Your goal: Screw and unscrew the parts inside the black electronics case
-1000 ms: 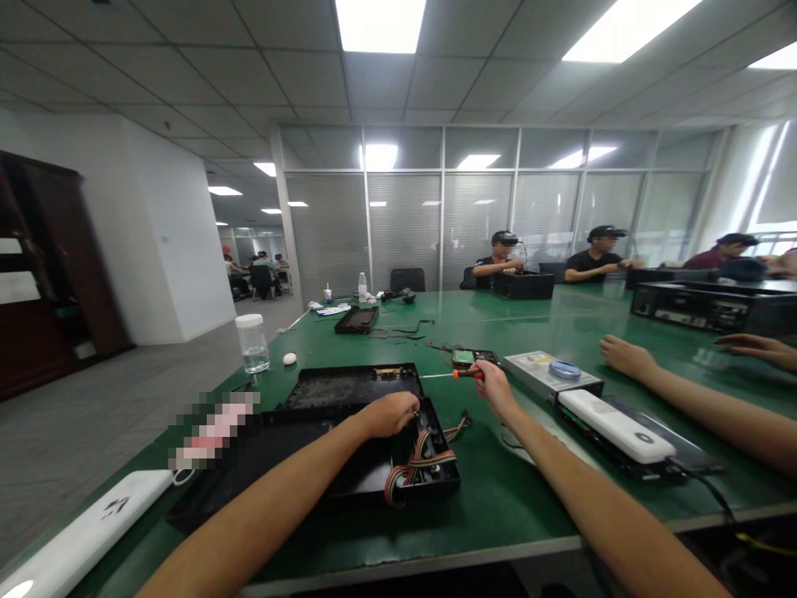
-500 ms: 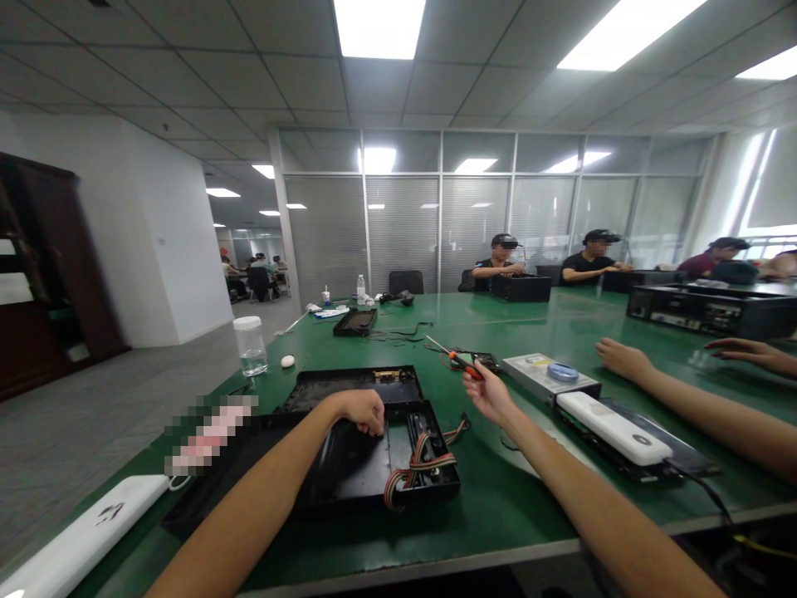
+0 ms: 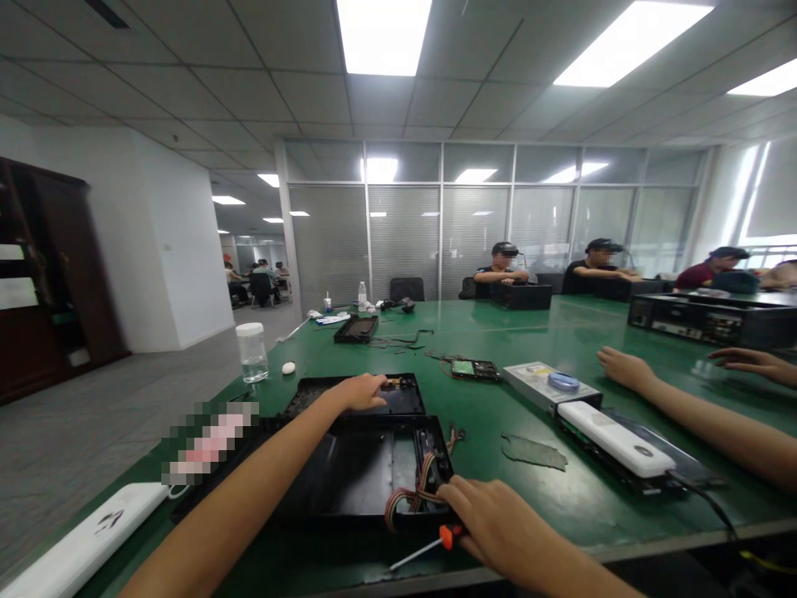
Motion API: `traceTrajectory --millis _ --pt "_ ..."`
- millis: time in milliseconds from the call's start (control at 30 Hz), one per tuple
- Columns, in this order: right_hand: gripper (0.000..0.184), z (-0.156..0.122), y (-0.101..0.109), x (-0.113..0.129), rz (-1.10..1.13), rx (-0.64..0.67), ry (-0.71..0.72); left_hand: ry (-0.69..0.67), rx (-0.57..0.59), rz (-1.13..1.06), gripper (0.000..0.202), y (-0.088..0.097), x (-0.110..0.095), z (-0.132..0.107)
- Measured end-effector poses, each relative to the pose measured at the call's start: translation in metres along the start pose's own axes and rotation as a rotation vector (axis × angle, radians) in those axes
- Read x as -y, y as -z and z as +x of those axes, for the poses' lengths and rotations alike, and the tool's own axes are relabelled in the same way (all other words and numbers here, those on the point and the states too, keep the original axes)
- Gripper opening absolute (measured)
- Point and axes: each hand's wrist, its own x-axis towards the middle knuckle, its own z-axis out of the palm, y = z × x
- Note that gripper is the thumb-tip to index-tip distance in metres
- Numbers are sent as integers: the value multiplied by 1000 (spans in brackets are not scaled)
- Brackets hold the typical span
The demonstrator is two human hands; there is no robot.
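A screwdriver [image 3: 447,536] with an orange and black handle is in my right hand [image 3: 498,519], its shaft pointing left and down over the table. The fingers of this hand reach the right edge of a shallow black computer case [image 3: 354,465], beside a bundle of striped ribbon cables [image 3: 408,496]. Over the far side of the case, my left hand [image 3: 364,392] has its fingers stretched out and holds nothing that I can see. Just beyond lies a black panel [image 3: 408,403] with a small gold-coloured board on it. My left forearm covers part of the case.
On the right are a grey metal box [image 3: 535,384] with a blue roll, a white power bank [image 3: 613,436] and another person's hands [image 3: 626,368]. A clear jar [image 3: 252,353] and a long white device [image 3: 93,531] stand left. A green circuit board [image 3: 473,368] lies beyond.
My right hand has come down and toward me with the screwdriver, from above the table to the case's right edge. My left hand has moved forward, its fist loosening into stretched fingers.
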Motion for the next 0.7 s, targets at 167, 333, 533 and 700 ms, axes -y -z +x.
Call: traceTrajectory --millis 167,333,533,700 --pt "26 -22 4 2 -22 33 30 -58 271 149 8 -21 14 0" --pt "23 -20 -4 -6 2 19 -89 -212 94 264 10 -12 15 -3" --pt "17 39 -22 -51 -14 62 -76 -336 52 253 16 52 -5 -23" --pt "21 93 -42 -87 28 74 -119 -346 31 257 14 78 -60 -72"
